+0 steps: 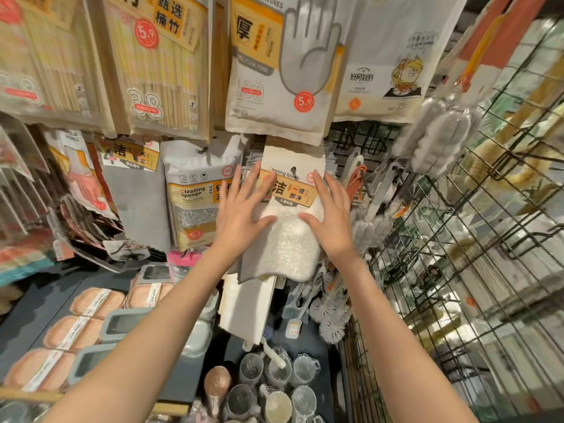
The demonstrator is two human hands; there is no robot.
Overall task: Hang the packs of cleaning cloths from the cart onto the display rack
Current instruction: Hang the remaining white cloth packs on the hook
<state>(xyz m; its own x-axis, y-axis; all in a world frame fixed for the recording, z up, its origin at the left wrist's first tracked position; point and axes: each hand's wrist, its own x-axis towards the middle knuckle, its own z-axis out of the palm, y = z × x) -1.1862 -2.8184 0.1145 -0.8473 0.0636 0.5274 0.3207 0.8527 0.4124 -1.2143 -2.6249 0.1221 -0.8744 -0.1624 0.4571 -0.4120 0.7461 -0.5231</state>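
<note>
Shop shelving fills the view: a display rack [360, 138] of hooks crowded with hanging goods, glove packs [274, 65] above, a cleaning sponge pack [195, 203] to the left, bottle brushes [433, 138] and wire grid panels [488, 209] to the right, lunch boxes [85, 325] and cups [274, 389] on the shelf below

At the centre hangs the pack of cleaning towels [290, 215], its header card tucked just under the glove packs, white cloth and a grey one showing beneath the label. Both hands lie flat on its front with fingers spread and straight, gripping nothing: the left hand [241, 215] covers the left side and part of the label, the right hand [331, 215] the right edge, thumbs pointing toward each other over the white cloth

This looks like seating and smoothing the pack on its hook. To do it well, I judge, press evenly with both palms so the pack slides straight back, check the header hole is fully over the hook, which is hidden here, and square it so it hangs clear of the sponge pack beside it
</note>
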